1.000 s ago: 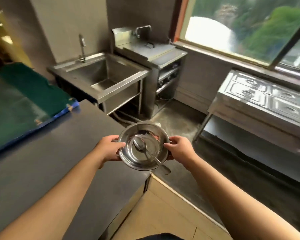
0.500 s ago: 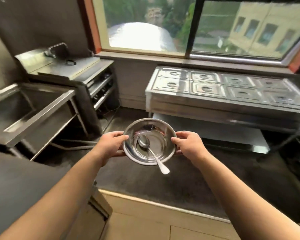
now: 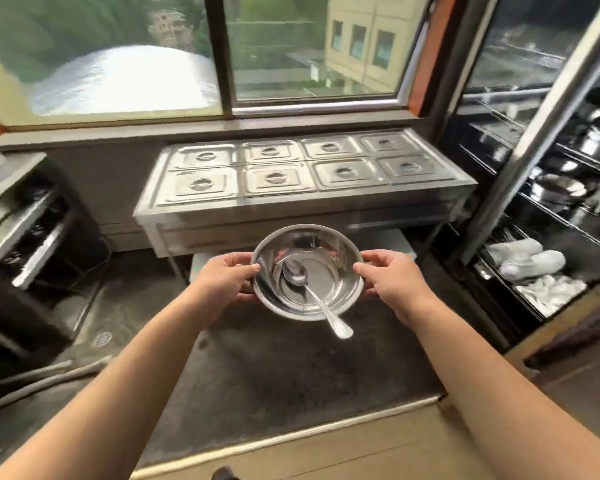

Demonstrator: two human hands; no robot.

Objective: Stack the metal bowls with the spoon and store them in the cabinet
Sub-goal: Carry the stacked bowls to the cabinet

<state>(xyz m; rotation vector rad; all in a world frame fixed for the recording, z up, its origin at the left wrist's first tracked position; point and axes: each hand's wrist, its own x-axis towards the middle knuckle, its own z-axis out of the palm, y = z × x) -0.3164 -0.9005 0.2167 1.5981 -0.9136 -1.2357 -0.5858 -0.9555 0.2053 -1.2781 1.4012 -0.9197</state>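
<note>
The stacked metal bowls [image 3: 329,271] are held level in front of me, above the dark floor. My left hand [image 3: 222,282] grips the left rim and my right hand [image 3: 392,282] grips the right rim. A metal spoon [image 3: 312,292] lies inside the top bowl, its handle sticking out over the near rim. How many bowls are in the stack cannot be told from above. At the right stands a cabinet [image 3: 548,209] with wire shelves, holding shiny metal pots and white cloths.
A steel food-warmer counter [image 3: 302,181] with several lidded pans stands under the window straight ahead. A steel shelf unit [image 3: 18,220] is at the left. A slanted steel post [image 3: 541,133] edges the cabinet. Tan flooring lies near my feet.
The view has swung to the right: the sink and dark counter have left the frame, and the shelved cabinet has come into view. Both hands still hold the bowls the same way.
</note>
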